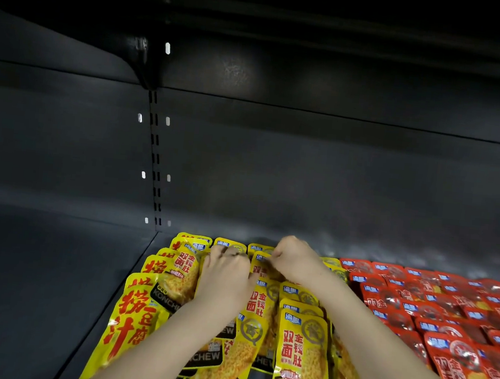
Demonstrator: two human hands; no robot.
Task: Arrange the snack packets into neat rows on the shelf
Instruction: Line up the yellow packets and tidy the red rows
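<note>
Nearest the camera, two bare forearms reach in from the bottom edge over yellow snack packets [300, 349] that lie flat and overlapping in columns running away from the viewer on the dark shelf [33, 274]. Under the left forearm, the outermost yellow packets [133, 316] carry large red characters, and some show a black band printed KONCHEW. Between the two forearms a column of yellow packets lies with its printed faces up.

Farther in, the left hand [227, 276] rests palm down on the packets, fingers curled at the top edge of one; whether it grips it or only presses on it cannot be told. Just to its right, nearly touching it, the right hand [293, 262] is clenched, fingertips pinching the top edge of a yellow packet [261, 264] in the back rows.

To the right of the right hand, red snack packets [445, 311] lie in tidy overlapping rows. Beyond both hands stands the dark back panel [306, 170] with a slotted upright [156, 161].
</note>
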